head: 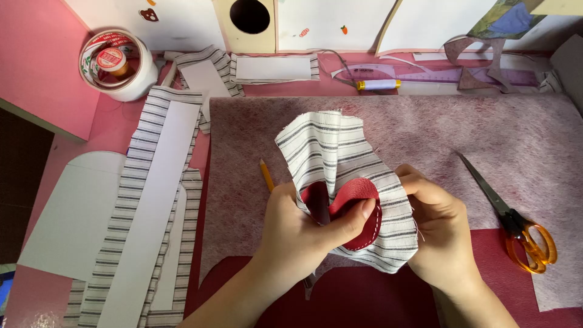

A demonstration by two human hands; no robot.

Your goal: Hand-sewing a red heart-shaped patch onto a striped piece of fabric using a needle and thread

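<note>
Both hands, the left hand (300, 222) and the right hand (440, 234), were closed around a striped cloth (340, 164) with a red patch (358, 209), just above the table (425, 133), scissors (516, 222) nearby.

The left hand (303, 228) hides most of the yellow pencil (266, 175), and the right hand's (438, 234) fingertips vanish behind the striped cloth (340, 152).

Both forearms are bare with no sleeves, and left grip (303, 228) and right grip (438, 234) wear no rings.
</note>
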